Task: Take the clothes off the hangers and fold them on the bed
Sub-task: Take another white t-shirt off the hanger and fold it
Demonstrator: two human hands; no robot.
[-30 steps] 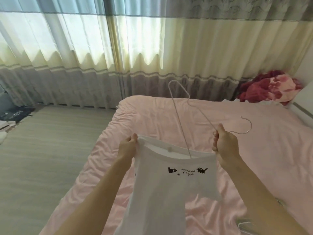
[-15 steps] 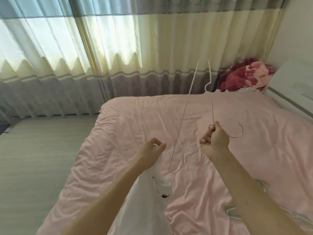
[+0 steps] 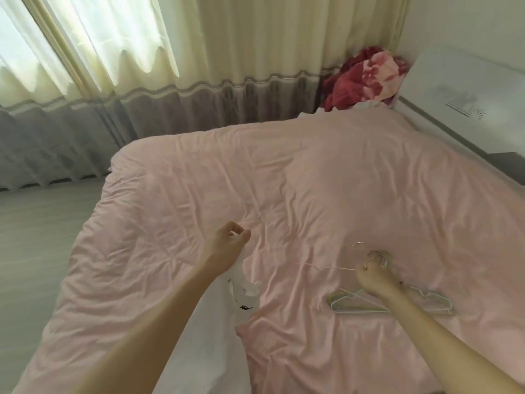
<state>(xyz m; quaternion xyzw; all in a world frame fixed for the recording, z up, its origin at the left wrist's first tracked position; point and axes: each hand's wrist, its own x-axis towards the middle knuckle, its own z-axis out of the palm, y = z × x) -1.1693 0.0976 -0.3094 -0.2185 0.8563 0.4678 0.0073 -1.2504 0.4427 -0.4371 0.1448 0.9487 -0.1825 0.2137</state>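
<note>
Left hand pinches the white shirt at its top; the shirt hangs below it at the near edge of the bed. Right hand clenches a wire hanger low over the loose hangers on the bed.

Risk: hooks tangling on release, and the shirt slipping from its single pinch.

The shirt's lower part is cut off, and the hanger's outline is faint.

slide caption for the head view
The left hand holds a white T-shirt over the pink bed; the right hand grips a wire hanger beside other hangers.
</note>
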